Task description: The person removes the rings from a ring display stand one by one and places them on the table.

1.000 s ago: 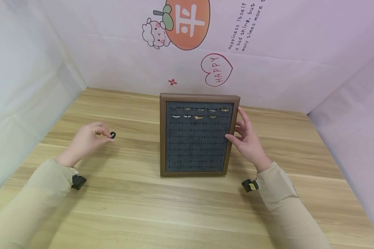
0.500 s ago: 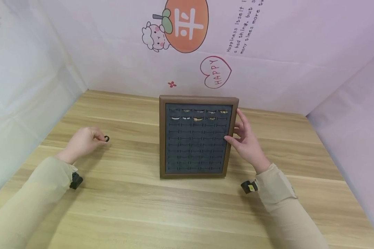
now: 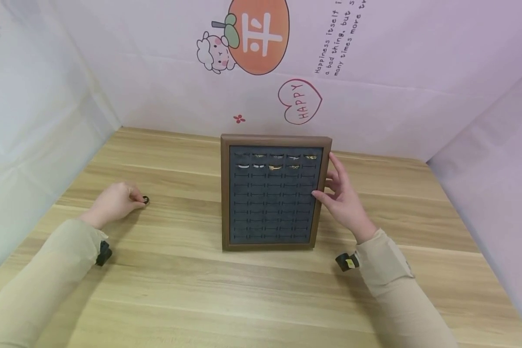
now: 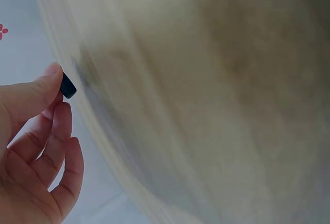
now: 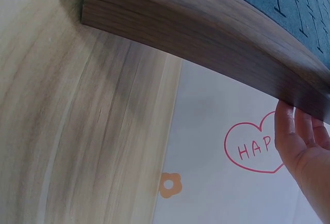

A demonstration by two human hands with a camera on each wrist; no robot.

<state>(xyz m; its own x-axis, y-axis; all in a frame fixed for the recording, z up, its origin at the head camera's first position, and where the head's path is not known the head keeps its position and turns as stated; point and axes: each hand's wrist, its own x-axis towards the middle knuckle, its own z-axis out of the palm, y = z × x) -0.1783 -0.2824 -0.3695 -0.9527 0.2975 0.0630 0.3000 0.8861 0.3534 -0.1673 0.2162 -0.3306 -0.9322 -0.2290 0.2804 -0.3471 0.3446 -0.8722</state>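
Between thumb and index finger, my left hand (image 3: pixel 116 205) pinches a small black ring (image 3: pixel 145 199) over the left part of the table. Its dark band (image 4: pixel 68 86) juts past the fingertips in the left wrist view. A ring display board (image 3: pixel 269 223) with a brown wooden frame and dark grey slotted pad stands near the table's middle. My right hand (image 3: pixel 345 205) grips the board's right side, thumb on the front and fingers at the edge. Several gold and silver rings (image 3: pixel 275 167) sit in the top two rows of slots; the lower rows hold none.
The wooden table (image 3: pixel 169 295) carries the board and reaches back to a pale printed backdrop (image 3: pixel 156 72). Similar pale sheets flank it left and right. A small black camera (image 3: pixel 104 253) hangs under each sleeve cuff.
My left hand has moved a little left and downward with the black ring, away from the board. The right hand keeps its hold on the frame.
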